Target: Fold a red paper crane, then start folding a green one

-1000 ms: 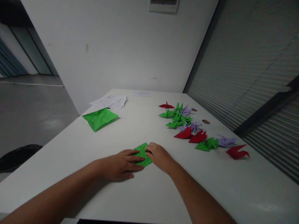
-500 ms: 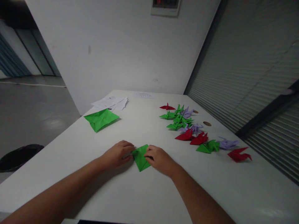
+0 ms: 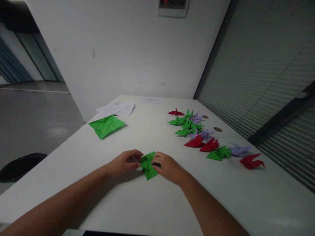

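A small folded piece of green origami paper [image 3: 148,168] lies on the white table [image 3: 157,209] between my two hands, creased, with a corner pointing toward me. My right hand [image 3: 169,167] pinches its right side with thumb and bent fingers, covering that corner. At the left edge of the paper, my left hand [image 3: 126,162] is curved, its thumb and forefinger apart with a gap between them. The fingertips are at the paper's left corner; whether they press on it I cannot make out.
A larger creased green sheet [image 3: 107,126] lies at the left, before some printed papers [image 3: 116,108]. Folded cranes in green, purple and red [image 3: 209,145] spread along the right side near the window blinds [image 3: 265,82]. A black-lined bin [image 3: 22,166] stands on the floor at left.
My left hand's fingers have lifted and spread apart at the paper's left corner. The right hand and the green paper have hardly moved.
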A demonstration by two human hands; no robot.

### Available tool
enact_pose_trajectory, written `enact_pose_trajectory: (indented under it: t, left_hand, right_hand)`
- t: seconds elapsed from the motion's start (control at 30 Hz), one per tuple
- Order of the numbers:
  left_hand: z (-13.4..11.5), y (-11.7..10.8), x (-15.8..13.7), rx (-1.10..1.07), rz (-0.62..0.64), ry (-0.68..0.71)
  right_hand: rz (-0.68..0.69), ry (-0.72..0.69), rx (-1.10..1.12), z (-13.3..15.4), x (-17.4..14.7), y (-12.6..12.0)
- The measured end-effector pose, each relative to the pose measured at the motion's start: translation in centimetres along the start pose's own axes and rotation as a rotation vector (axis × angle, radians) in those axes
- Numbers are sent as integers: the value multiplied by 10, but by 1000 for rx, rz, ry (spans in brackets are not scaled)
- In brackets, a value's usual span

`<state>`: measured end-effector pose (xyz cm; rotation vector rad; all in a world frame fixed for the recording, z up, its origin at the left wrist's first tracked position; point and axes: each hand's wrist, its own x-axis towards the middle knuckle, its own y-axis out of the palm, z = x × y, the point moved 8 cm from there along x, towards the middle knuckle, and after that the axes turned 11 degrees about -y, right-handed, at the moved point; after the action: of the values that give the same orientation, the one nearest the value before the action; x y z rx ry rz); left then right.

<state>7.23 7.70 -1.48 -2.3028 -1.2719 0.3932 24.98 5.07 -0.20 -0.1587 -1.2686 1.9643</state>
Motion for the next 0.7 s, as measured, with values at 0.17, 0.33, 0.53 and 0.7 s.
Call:
enact_pose_trajectory:
  t: [0.17,0.33,0.53,0.7]
  left_hand:
    - [-1,3,-1,18,29,-51]
    - [-8,8,-4,-38,81,-23]
    - [-19,15,-7,27,118,66]
    - [-14,12,-8,2,83,18]
  right_hand:
    - [2,5,9,-2,0,1]
    - [14,11,-9,-3,0,2]
    - [70,-2,-21,0,-1,5]
    - [79,-10,-36,1,-1,8]
